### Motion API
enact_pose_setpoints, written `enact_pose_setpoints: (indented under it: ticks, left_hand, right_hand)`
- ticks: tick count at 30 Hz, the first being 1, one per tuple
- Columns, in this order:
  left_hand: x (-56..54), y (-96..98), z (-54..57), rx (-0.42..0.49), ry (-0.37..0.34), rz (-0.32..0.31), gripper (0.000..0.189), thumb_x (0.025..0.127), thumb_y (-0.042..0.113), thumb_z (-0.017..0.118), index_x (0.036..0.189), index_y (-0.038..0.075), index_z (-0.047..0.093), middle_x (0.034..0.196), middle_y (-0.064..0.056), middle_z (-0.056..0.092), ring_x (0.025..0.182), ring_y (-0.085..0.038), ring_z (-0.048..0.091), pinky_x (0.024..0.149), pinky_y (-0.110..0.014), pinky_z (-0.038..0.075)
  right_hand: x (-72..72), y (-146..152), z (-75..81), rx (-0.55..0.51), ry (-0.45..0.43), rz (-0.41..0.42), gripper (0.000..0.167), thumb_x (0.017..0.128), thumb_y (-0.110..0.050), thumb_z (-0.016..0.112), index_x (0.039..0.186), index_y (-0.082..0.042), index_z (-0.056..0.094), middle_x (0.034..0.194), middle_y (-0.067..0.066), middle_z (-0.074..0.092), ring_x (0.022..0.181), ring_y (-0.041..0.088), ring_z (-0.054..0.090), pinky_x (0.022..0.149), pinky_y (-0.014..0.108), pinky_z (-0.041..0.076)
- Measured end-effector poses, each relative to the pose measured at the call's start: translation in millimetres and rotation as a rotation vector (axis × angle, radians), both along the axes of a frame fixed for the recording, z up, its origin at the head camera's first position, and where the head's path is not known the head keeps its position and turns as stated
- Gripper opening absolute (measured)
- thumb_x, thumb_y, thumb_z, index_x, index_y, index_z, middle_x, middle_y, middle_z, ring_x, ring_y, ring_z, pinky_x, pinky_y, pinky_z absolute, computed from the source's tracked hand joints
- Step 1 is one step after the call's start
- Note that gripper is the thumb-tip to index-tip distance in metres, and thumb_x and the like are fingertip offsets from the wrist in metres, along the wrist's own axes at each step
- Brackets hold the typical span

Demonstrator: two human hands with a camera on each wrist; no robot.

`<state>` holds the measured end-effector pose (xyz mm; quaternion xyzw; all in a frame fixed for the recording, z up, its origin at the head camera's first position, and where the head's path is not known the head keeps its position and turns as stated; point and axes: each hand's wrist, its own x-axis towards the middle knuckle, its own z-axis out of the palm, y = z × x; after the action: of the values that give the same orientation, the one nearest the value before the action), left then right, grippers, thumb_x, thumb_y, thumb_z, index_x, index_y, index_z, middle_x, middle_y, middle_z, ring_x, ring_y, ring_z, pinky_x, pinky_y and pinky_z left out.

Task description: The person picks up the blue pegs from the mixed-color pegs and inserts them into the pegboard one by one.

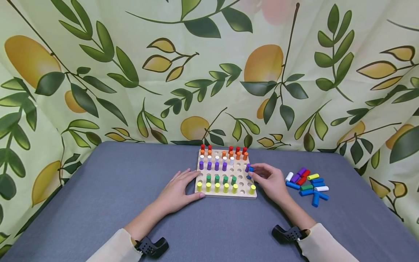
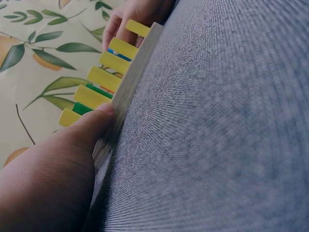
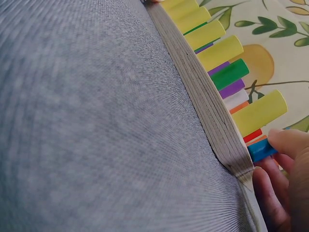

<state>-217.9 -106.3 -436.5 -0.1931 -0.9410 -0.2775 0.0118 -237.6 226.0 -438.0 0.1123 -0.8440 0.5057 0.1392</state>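
A wooden pegboard (image 1: 222,197) holds upright coloured pegs in rows, with red at the back and yellow (image 1: 217,187) at the front. Several of its holes are bare. My left hand (image 1: 176,190) holds the board's front left corner, thumb on the front edge and fingers along the left side; their tips are hidden. By the right edge, my right hand (image 1: 270,178) pinches a blue peg (image 3: 261,151) between thumb and fingers. The head view shows blue above and below the thumb; I cannot tell whether it is one peg. A purple peg (image 1: 247,167) stands beside those fingertips.
Several loose pegs lie in a pile right of my right hand: blue (image 1: 315,199), red (image 1: 301,180), purple (image 1: 295,178), white (image 1: 322,188), green (image 1: 306,187) and yellow (image 1: 313,176). A grey cloth (image 1: 131,182) covers the table. Behind it hangs a leaf-patterned curtain (image 1: 209,54).
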Motion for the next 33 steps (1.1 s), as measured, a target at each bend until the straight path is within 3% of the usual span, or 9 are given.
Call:
enact_pose_setpoints:
  ticks: [12, 20, 33]
  left_hand:
    - [-0.1, -0.6, -0.7, -0.001, 0.001, 0.000, 0.077, 0.087, 0.059, 0.072, 0.150, 0.021, 0.051, 0.155, -0.005, 0.051, 0.152, -0.030, 0.036, 0.129, -0.055, 0.019]
    - [-0.5, -0.1, -1.1, -0.004, -0.003, -0.001, 0.077, 0.087, 0.060, 0.071, 0.150, 0.021, 0.051, 0.155, -0.005, 0.051, 0.153, -0.030, 0.035, 0.129, -0.054, 0.018]
    - [0.3, 0.3, 0.2, -0.006, -0.005, -0.002, 0.077, 0.087, 0.058, 0.071, 0.150, 0.020, 0.050, 0.155, -0.006, 0.051, 0.153, -0.030, 0.035, 0.129, -0.054, 0.019]
  right_hand:
    - [0.4, -1.4, 1.8, 0.057, 0.001, 0.012, 0.022, 0.091, -0.016, 0.077, 0.112, -0.010, 0.074, 0.103, 0.009, 0.078, 0.086, -0.004, 0.068, 0.072, 0.017, 0.058]
    - [-0.1, -1.8, 0.4, 0.156, 0.008, -0.006, 0.020, 0.089, -0.017, 0.079, 0.108, -0.013, 0.075, 0.100, 0.003, 0.079, 0.088, -0.003, 0.068, 0.074, 0.017, 0.058]
    - [0.1, -0.5, -0.2, 0.162, 0.010, 0.003, 0.020, 0.088, -0.016, 0.079, 0.106, -0.009, 0.073, 0.101, 0.008, 0.078, 0.087, -0.004, 0.067, 0.072, 0.017, 0.058]
